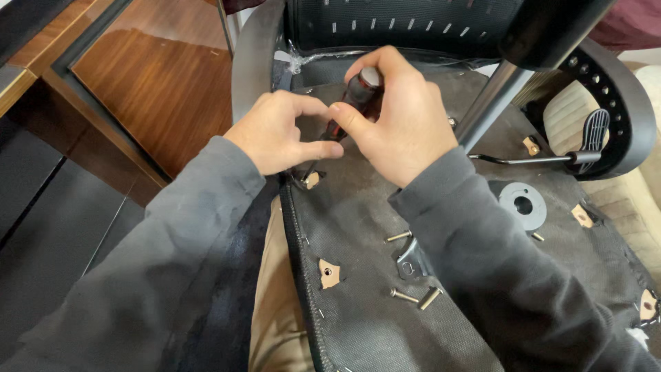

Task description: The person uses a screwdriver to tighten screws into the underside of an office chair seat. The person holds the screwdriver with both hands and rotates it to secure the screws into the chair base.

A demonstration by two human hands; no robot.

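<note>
Screwdriver [351, 103] with a black and red handle stands tilted over the dark underside of a chair seat [358, 324].
Right hand [396, 114] wraps its fingers around the handle top. Left hand [279, 131] pinches the lower part of the tool with thumb and pointer finger pressed together. Its tip points down at a hole [312, 180] near the seat edge. Loose bolts [415, 297] lie on the seat, near a round gray washer [523, 204].
</note>
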